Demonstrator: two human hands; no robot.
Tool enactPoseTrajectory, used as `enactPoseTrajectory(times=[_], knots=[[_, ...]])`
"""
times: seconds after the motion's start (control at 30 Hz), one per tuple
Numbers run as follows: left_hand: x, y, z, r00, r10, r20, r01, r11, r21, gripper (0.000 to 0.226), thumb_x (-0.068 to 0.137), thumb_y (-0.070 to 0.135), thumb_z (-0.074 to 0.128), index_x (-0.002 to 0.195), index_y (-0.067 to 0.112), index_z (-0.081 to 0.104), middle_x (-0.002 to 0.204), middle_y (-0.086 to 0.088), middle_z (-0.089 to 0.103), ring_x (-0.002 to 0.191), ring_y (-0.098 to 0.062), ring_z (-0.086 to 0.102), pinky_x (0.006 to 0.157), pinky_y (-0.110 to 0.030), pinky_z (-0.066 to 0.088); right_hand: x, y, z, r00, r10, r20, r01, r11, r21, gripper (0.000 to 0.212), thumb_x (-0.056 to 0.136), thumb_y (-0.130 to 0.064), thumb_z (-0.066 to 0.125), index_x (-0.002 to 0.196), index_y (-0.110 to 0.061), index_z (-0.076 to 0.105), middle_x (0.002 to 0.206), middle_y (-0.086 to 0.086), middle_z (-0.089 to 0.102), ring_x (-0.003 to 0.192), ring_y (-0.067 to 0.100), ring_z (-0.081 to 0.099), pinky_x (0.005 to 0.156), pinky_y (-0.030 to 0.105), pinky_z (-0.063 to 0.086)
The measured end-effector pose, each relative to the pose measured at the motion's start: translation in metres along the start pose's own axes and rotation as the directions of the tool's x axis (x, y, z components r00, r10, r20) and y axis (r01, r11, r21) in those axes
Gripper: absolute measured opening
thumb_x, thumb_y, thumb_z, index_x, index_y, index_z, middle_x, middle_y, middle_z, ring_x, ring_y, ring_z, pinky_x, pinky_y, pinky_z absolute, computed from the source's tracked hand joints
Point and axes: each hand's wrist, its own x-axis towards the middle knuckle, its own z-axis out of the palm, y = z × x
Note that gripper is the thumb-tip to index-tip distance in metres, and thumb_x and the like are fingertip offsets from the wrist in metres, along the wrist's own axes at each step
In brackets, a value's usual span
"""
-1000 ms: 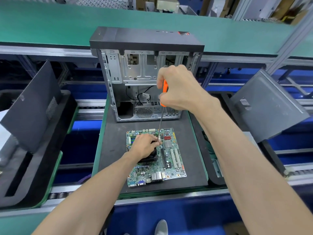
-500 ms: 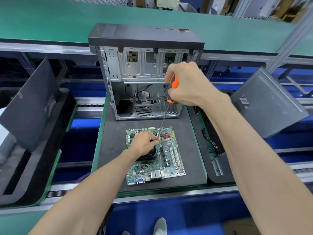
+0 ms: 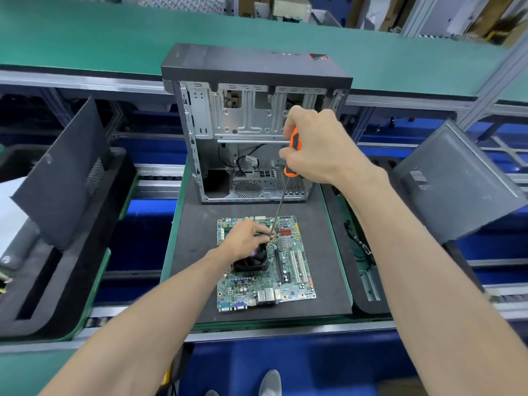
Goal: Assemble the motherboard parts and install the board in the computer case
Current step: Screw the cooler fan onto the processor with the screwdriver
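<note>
While the fan was being screwed down, the scene was laid out as follows.

Board: a green rectangular printed motherboard (image 3: 267, 262) was lying flat on a black foam mat (image 3: 194, 247), directly beneath the left hand and below the right; it was judged light, stiff and fragile, best lifted by its bare edges, never by the slots or sockets.

Cooler: a black square finned cooler fan (image 3: 252, 260) was seated on the board, partly covered by the left hand; it was judged rigid, its fins easily bent.

Left hand: the left hand (image 3: 248, 238) was laid over the fan, its fingertips pinched at the screwdriver tip, apparently steadying a screw too small to be made out.

Right hand: the right hand (image 3: 317, 145) was wrapped round the handle of an orange-and-black long-shafted screwdriver (image 3: 281, 195), held above and beyond the left hand.

Case: an open grey steel computer case with a black top (image 3: 257, 132) was standing upright beyond both hands, just behind the board.

Obstacles: loose black cables (image 3: 243, 164) inside the case were judged likely to snag the board on entry; dark grey side panels were propped well outside the left hand (image 3: 63, 178) and the right (image 3: 457, 178).
</note>
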Motion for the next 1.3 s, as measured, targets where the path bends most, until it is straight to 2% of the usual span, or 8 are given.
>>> enactPoseTrajectory(times=[0.03, 0.07, 0.13, 0.37, 0.57, 0.73, 0.83, 1.3], knots=[[-0.004, -0.001, -0.004, 1.000, 0.011, -0.019, -0.011, 1.000, -0.010, 0.023, 0.096, 0.011, 0.063, 0.115, 0.017, 0.075, 0.120, -0.002, 0.071, 0.095, 0.005, 0.055, 0.067, -0.022, 0.050, -0.002, 0.000, -0.002, 0.999, -0.006, -0.041, 0.007, 1.000, 0.006, 0.017, 0.081, -0.019, 0.060, 0.094, -0.019, 0.051, 0.081, 0.003, 0.058, 0.087, 0.029, 0.051, 0.068, 0.036, 0.039], [-0.009, -0.001, -0.009, 0.997, 0.038, -0.064, -0.038, 0.999, 0.001, 0.028, 0.095, 0.009, 0.062, 0.118, 0.020, 0.073, 0.124, 0.002, 0.069, 0.089, 0.001, 0.068, 0.080, -0.025, 0.052, -0.003, -0.001, -0.005, 0.995, -0.017, -0.100, 0.018, 1.000, 0.011, 0.017, 0.079, -0.018, 0.061, 0.092, -0.019, 0.051, 0.080, 0.002, 0.058, 0.084, 0.029, 0.051, 0.069, 0.036, 0.040], [-0.021, -0.002, -0.017, 0.976, 0.109, -0.190, -0.118, 0.992, -0.033, 0.032, 0.093, 0.009, 0.064, 0.119, 0.025, 0.072, 0.121, 0.009, 0.069, 0.107, -0.001, 0.062, 0.096, -0.022, 0.047, -0.004, -0.007, -0.011, 0.978, -0.037, -0.204, 0.047, 0.998, 0.043, 0.015, 0.077, -0.018, 0.061, 0.088, -0.019, 0.050, 0.074, -0.003, 0.056, 0.080, 0.026, 0.050, 0.071, 0.036, 0.040], [-0.060, -0.013, -0.044, 0.946, 0.121, -0.302, -0.182, 0.966, -0.185, 0.011, 0.089, 0.010, 0.071, 0.091, 0.016, 0.079, 0.088, 0.013, 0.076, 0.087, -0.003, 0.069, 0.083, -0.017, 0.051, -0.003, -0.056, 0.002, 0.967, -0.120, -0.224, 0.155, 0.977, 0.144, 0.015, 0.078, -0.015, 0.062, 0.087, -0.016, 0.051, 0.067, -0.005, 0.055, 0.075, 0.024, 0.049, 0.078, 0.038, 0.044], [-0.083, -0.039, -0.050, 0.975, 0.089, -0.204, -0.131, 0.971, -0.199, 0.008, 0.089, 0.011, 0.070, 0.085, 0.015, 0.076, 0.084, 0.006, 0.074, 0.086, -0.012, 0.068, 0.083, -0.021, 0.051, -0.006, -0.082, 0.019, 0.970, -0.169, -0.173, 0.199, 0.964, 0.175, 0.014, 0.076, -0.015, 0.060, 0.086, -0.015, 0.051, 0.067, -0.003, 0.056, 0.071, 0.023, 0.052, 0.069, 0.038, 0.049], [-0.088, -0.050, -0.040, 0.986, 0.046, -0.159, -0.077, 0.979, -0.191, 0.017, 0.089, 0.012, 0.071, 0.077, 0.024, 0.072, 0.081, 0.007, 0.072, 0.078, -0.004, 0.064, 0.074, -0.010, 0.046, -0.013, -0.089, 0.028, 0.971, -0.181, -0.156, 0.205, 0.967, 0.153, 0.016, 0.074, -0.014, 0.062, 0.087, -0.014, 0.052, 0.065, -0.001, 0.058, 0.068, 0.027, 0.055, 0.068, 0.039, 0.051], [-0.088, -0.055, -0.036, 0.989, 0.016, -0.149, -0.048, 0.976, -0.211, 0.013, 0.090, 0.009, 0.070, 0.079, 0.016, 0.073, 0.082, 0.000, 0.073, 0.079, -0.012, 0.069, 0.078, -0.018, 0.053, -0.015, -0.088, 0.029, 0.972, -0.173, -0.156, 0.197, 0.969, 0.150, 0.017, 0.075, -0.013, 0.063, 0.087, -0.012, 0.053, 0.062, -0.002, 0.057, 0.066, 0.027, 0.055, 0.068, 0.039, 0.051], [-0.087, -0.056, -0.028, 0.980, 0.008, -0.200, -0.023, 0.997, -0.075, 0.027, 0.089, 0.015, 0.071, 0.071, 0.034, 0.069, 0.073, 0.017, 0.071, 0.076, 0.000, 0.065, 0.069, -0.008, 0.045, -0.022, -0.088, 0.021, 0.980, -0.201, 0.006, 0.199, 0.974, 0.107, 0.011, 0.076, -0.016, 0.064, 0.084, -0.015, 0.057, 0.065, -0.007, 0.057, 0.068, 0.017, 0.053, 0.066, 0.033, 0.049]])
